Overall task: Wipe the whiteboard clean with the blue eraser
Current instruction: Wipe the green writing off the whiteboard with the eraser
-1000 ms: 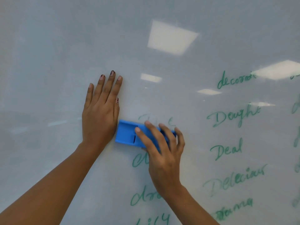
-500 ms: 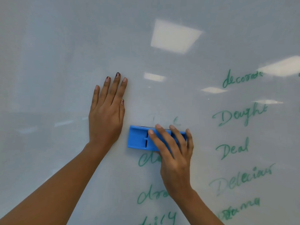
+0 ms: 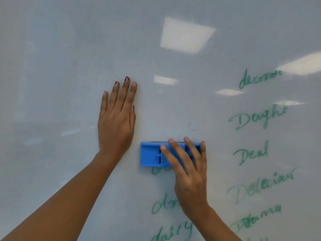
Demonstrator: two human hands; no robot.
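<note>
The person stands close to the whiteboard (image 3: 69,49), both arms reaching up onto it. The left hand (image 3: 115,122) lies flat against the bare surface, fingers straight and together, holding nothing. Just to its right and a little lower, the blue eraser (image 3: 150,154) sits lengthwise against the board, and the right hand (image 3: 188,173) presses it there with fingers spread across its back, the fingertips (image 3: 171,140) reaching its top edge; the thumb is hidden, so I cannot tell whether it grips underneath. Green handwriting (image 3: 251,154) runs down the right side of the board in a column of words, and more green words (image 3: 166,204) show below the eraser, one partly hidden under its lower edge. Ceiling light reflections (image 3: 185,34) glare on the board above.
</note>
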